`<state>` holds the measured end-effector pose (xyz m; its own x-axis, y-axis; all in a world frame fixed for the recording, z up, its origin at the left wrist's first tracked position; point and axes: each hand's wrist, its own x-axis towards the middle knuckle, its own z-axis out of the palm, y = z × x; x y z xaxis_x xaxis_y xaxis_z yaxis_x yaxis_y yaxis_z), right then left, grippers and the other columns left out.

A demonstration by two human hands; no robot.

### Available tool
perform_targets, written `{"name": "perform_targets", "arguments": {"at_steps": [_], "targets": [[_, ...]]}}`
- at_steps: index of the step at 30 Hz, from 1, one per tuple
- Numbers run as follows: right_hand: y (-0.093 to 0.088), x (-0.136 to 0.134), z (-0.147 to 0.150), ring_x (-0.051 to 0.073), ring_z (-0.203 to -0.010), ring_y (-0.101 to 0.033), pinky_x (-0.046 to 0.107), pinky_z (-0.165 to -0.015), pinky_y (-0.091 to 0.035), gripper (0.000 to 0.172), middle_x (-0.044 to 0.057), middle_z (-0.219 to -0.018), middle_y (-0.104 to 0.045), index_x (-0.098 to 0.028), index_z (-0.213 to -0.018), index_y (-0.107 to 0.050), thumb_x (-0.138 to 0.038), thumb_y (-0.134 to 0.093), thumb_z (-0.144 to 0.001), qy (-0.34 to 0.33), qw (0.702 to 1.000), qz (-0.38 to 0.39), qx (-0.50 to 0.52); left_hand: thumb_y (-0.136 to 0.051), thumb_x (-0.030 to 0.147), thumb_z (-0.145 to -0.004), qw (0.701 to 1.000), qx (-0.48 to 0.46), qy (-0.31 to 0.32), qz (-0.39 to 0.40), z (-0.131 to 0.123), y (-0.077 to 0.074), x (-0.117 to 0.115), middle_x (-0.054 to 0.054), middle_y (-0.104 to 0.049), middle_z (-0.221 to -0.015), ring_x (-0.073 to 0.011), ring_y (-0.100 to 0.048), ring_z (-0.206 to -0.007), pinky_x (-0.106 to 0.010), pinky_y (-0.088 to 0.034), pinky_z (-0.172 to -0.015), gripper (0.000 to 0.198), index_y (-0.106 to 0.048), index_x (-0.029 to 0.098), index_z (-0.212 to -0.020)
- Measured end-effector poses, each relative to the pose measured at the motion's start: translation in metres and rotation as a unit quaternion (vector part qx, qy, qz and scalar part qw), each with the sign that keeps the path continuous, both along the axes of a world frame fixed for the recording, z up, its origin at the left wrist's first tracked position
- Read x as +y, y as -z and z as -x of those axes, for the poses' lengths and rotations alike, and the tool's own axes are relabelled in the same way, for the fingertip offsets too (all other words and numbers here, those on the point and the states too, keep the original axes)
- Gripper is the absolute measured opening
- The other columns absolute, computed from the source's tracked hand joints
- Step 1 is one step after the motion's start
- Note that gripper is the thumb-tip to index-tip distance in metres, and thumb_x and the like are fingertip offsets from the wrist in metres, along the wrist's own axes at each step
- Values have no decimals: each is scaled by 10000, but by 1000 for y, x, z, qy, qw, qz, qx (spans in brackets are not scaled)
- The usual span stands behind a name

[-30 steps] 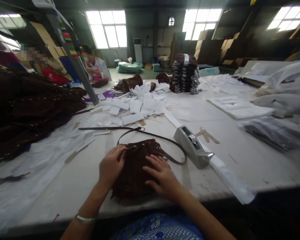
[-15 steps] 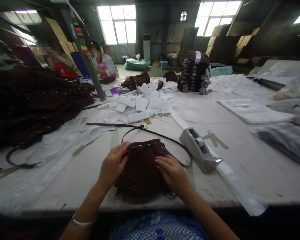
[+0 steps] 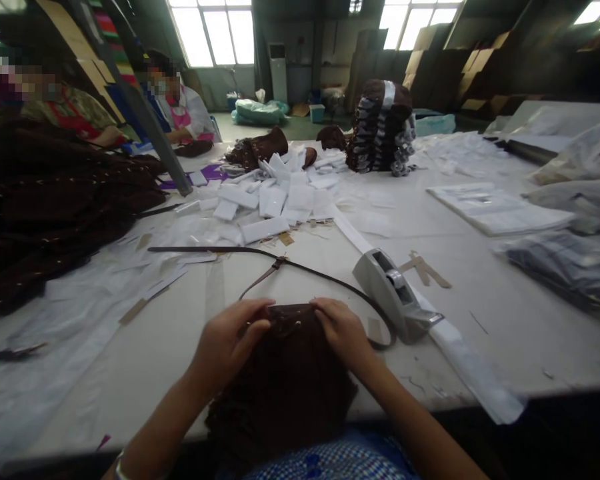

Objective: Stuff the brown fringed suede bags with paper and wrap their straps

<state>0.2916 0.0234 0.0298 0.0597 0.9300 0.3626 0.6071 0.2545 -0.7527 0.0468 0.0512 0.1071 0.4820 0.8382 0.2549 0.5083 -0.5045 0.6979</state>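
Interior was dim; rear windows (image 3: 230, 37) glared, overexposed. Outer edges appeared smeared and stretched. Brown bag (image 3: 293, 373) showed little detail.

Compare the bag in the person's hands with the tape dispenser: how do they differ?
The bag is dark brown; the tape dispenser is grey. The bag looks soft, the tape dispenser rigid. The bag is held near its top by the left hand and right hand; neither touches the tape dispenser.

the garment (image 3: 343, 460) is blue-and-white checked, the bracelet (image 3: 121, 467) apparently silvery.
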Motion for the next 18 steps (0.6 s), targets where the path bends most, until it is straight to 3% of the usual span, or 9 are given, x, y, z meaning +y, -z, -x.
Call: {"name": "perform_targets", "arguments": {"at_steps": [2, 4, 5, 7, 9, 11, 14, 16, 18], "targets": [[0, 6, -5, 218, -1016, -674, 394, -952, -540, 240, 61, -1109, -711, -235, -1107, -689, -201, -532, -928, -12, 999, 22, 46, -411, 546, -954, 998, 8, -14, 66, -15, -7, 27, -77, -719, -1076, -235, -657, -996, -328, -505, -896, 465, -681, 204, -1117], [0, 8, -11, 198, -897, -710, 352, -846, -585, 234, 63, -1079, -719, -228, -1103, -685, -238, -522, -935, 2, 993, 44, 108, -351, 621, -942, 978, 38, 52, 197, -31, -8, 54, -74, -733, -1038, -244, -651, -1005, -325, -494, -904, 571, -726, 196, -1014], [1, 8, -15, 190, -841, -717, 330, -782, -600, 231, 66, -1057, -723, -221, -1092, -685, -254, -517, -937, 14, 990, 52, 134, -320, 664, -929, 953, 48, 95, 284, -38, -7, 66, -75, -736, -1030, -244, -650, -1007, -314, -495, -892, 631, -740, 196, -984], [3, 7, -22, 184, -798, -716, 301, -706, -604, 208, 66, -1017, -726, -209, -1045, -691, -265, -527, -930, 35, 987, 58, 148, -263, 740, -896, 869, 40, 164, 465, -48, -3, 87, -88, -726, -1070, -237, -649, -1002, -289, -501, -843, 738, -741, 190, -1020], [6, 5, -29, 187, -826, -707, 292, -710, -594, 166, 58, -982, -729, -209, -988, -702, -249, -559, -912, 37, 991, 55, 115, -263, 778, -869, 786, 6, 181, 591, -53, 2, 102, -108, -714, -1083, -211, -655, -914, -259, -502, -747, 785, -720, 173, -1072], [8, 3, -33, 192, -880, -693, 306, -779, -577, 141, 49, -974, -729, -219, -971, -707, -216, -586, -899, 12, 996, 48, 72, -302, 791, -851, 736, -28, 174, 654, -54, 8, 112, -120, -713, -1020, -179, -643, -792, -234, -482, -648, 786, -702, 149, -1063], [7, 3, -36, 190, -950, -676, 326, -876, -547, 180, 45, -1009, -725, -234, -1023, -699, -169, -576, -909, -32, 998, 26, 57, -257, 841, -812, 693, -68, 156, 700, -54, 19, 117, -143, -705, -958, -175, -629, -715, -242, -472, -594, 859, -669, 124, -1045], [5, 6, -37, 179, -964, -672, 316, -896, -536, 203, 44, -1024, -718, -235, -1034, -696, -145, -554, -921, -52, 997, 13, 56, -190, 878, -777, 678, -77, 139, 718, -54, 26, 117, -161, -693, -948, -179, -627, -691, -253, -476, -577, 937, -652, 107, -1041], [3, 9, -37, 170, -960, -671, 299, -889, -536, 215, 44, -1031, -712, -232, -1034, -696, -135, -534, -932, -79, 996, 12, 49, -213, 877, -776, 685, -56, 118, 717, -56, 29, 113, -140, -673, -888, -155, -593, -635, -235, -450, -531, 916, -647, 103, -1003]]}}
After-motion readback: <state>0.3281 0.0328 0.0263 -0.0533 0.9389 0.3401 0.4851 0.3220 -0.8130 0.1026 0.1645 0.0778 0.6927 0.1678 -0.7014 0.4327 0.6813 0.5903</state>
